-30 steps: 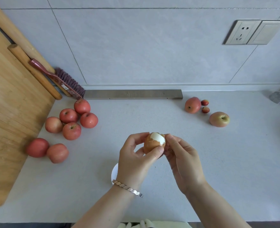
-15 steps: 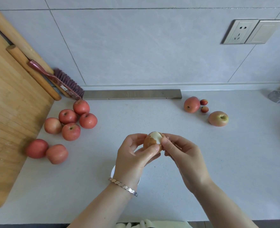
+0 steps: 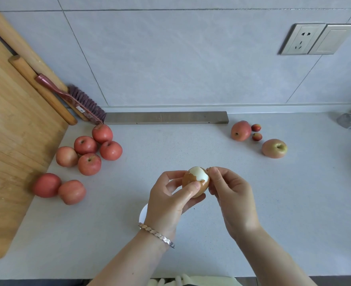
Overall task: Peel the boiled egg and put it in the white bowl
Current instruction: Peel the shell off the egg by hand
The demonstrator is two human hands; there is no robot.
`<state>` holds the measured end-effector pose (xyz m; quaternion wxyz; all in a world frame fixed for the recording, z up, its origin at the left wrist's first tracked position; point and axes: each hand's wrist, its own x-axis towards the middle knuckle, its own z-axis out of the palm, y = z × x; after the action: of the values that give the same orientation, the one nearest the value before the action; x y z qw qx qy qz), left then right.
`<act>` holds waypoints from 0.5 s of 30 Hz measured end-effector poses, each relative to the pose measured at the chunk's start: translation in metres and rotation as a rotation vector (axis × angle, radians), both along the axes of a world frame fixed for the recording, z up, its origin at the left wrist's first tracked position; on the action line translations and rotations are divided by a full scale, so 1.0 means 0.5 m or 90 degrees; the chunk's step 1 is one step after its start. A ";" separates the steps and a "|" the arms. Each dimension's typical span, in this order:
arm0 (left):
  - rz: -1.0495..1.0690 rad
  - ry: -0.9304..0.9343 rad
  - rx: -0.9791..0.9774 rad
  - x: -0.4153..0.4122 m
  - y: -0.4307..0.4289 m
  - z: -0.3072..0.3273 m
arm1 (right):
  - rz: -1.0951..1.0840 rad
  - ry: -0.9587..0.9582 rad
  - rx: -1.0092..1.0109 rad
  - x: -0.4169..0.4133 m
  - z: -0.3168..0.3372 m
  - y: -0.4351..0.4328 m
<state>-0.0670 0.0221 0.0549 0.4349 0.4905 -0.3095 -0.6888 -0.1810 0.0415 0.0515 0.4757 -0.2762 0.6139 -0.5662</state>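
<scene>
Boiled egg (image 3: 195,183): brown shell, white top exposed, held above desk (image 3: 253,213) in left hand (image 3: 170,201). Right hand (image 3: 230,195): fingertips pinched at shell edge, 3 o'clock side. White bowl (image 3: 143,213): beneath left hand, mostly hidden.

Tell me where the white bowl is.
The white bowl sits on the counter, low centre, mostly hidden beneath the left hand.

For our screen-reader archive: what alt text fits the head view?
Two bare hands hold a partly peeled brown egg above a grey counter: left hand grips it, right hand picks at shell. A white bowl peeks out beneath; apples lie left.
</scene>
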 end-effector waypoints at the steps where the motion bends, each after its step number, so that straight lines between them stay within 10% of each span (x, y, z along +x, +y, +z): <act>1: -0.006 0.011 0.004 0.002 -0.001 0.000 | 0.002 -0.023 0.007 -0.002 0.002 -0.001; 7: -0.077 0.114 0.078 0.014 -0.007 0.002 | 0.030 -0.227 0.060 -0.026 0.009 -0.004; 15: -0.066 0.045 0.043 0.010 -0.012 0.001 | 0.121 -0.127 0.050 -0.036 0.011 0.003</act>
<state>-0.0620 0.0160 0.0552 0.3925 0.4634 -0.2955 -0.7375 -0.1991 0.0430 0.0568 0.5962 -0.2567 0.5563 -0.5189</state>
